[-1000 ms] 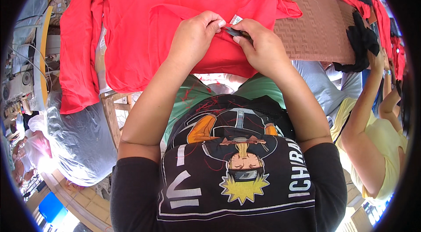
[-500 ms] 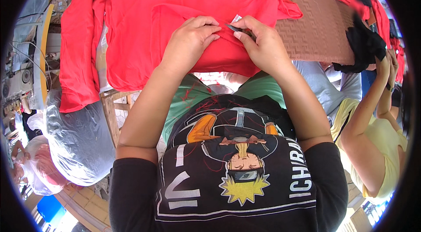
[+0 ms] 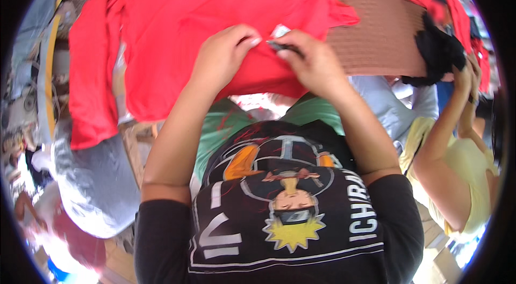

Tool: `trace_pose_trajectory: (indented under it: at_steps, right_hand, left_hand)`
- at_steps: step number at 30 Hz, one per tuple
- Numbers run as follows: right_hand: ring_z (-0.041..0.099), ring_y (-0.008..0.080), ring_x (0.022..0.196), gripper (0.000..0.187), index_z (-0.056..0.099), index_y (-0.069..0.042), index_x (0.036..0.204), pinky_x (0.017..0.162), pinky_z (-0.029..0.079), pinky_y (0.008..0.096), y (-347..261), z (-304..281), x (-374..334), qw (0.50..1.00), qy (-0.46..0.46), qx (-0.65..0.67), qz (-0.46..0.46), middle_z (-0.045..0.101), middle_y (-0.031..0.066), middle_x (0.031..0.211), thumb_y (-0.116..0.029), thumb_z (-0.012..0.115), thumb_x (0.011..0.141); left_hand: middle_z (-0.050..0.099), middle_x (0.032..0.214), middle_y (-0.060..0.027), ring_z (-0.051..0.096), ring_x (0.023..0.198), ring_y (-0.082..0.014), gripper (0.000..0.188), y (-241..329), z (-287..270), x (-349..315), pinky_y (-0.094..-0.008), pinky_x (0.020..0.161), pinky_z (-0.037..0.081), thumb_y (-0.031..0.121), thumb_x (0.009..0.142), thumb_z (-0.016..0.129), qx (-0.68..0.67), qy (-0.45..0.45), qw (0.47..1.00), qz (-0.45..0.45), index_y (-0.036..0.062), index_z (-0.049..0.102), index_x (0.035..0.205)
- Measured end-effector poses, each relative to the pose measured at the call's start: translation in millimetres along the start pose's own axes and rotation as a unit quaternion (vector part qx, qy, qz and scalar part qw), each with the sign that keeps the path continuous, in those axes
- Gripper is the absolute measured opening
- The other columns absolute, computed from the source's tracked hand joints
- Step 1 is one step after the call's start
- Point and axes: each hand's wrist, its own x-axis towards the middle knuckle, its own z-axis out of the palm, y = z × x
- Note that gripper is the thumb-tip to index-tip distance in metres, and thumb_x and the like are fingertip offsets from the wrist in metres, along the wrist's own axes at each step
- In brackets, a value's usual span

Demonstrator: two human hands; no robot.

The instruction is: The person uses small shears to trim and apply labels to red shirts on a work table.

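Covering most of the visible brown tabletop (image 3: 376,42), the red cloth (image 3: 204,7) lies loose and wrinkled from the far edge to the near edge, where its lower side drapes toward the person's lap. A long red fold (image 3: 90,69) hangs down at the left, and a pointed corner of the cloth reaches right onto the bare brown part. The cloth looks light, thin and limp, likely to slide and bunch rather than tear, so a fingertip pinch close to the spot being worked, with the slack resting on the tabletop, should hold it best.

Toward the tabletop's near right corner, a bunch of black cloth (image 3: 438,45) is gathered beside another person's hands (image 3: 471,73).

Above the near edge, the left hand (image 3: 226,54) is narrow, thumb and forefinger nearly together over the red cloth; whether they grip a bit of fabric or a thread, I cannot tell. Just beside it, the right hand (image 3: 316,63) holds a small dark tool (image 3: 279,46) between thumb and forefinger, its tip aimed left at the other fingertips. Blur hides the tool's exact kind. Smallest of all, a white label (image 3: 279,31) shows just beyond the right forefinger.
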Motion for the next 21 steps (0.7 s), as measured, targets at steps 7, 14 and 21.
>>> trace_pose_trajectory:
  at_steps: [7,14,21]
  right_hand:
    - [0.063,0.0339,0.09,0.016,0.06,-0.006,0.095,0.074,0.051,0.0444,-6.1,3.4,6.0,0.99,-0.042,-0.116,-0.069,0.063,0.014,0.098,-0.018,0.061,0.084]
    - [0.063,0.0321,0.091,0.019,0.063,-0.008,0.1,0.075,0.051,0.0428,-7.6,12.5,7.9,0.991,-0.011,-0.113,-0.075,0.062,0.0118,0.099,-0.016,0.063,0.083]
    - [0.064,0.0167,0.095,0.025,0.061,-0.002,0.112,0.085,0.05,0.0304,-2.2,-23.4,2.2,0.998,0.057,-0.016,-0.016,0.068,0.0107,0.103,-0.01,0.062,0.089]
  left_hand:
    - [0.065,0.087,-0.0132,0.064,0.082,-0.0224,0.011,-13.1,9.4,-4.5,-0.0314,0.074,0.049,0.01,0.091,0.059,-0.081,0.024,0.996,-0.007,0.0005,0.06,0.095]
    - [0.067,0.082,-0.0062,0.061,0.078,-0.0109,0.014,-16.7,-0.4,-14.9,-0.026,0.073,0.049,0.01,0.092,0.059,-0.208,0.041,0.975,-0.073,-0.0021,0.063,0.096]
    - [0.071,0.092,-0.0125,0.069,0.082,-0.0147,0.024,43.9,-122.7,-80.4,-0.0242,0.075,0.052,0.003,0.087,0.062,-0.25,-0.274,0.922,-0.111,-0.0038,0.066,0.11]
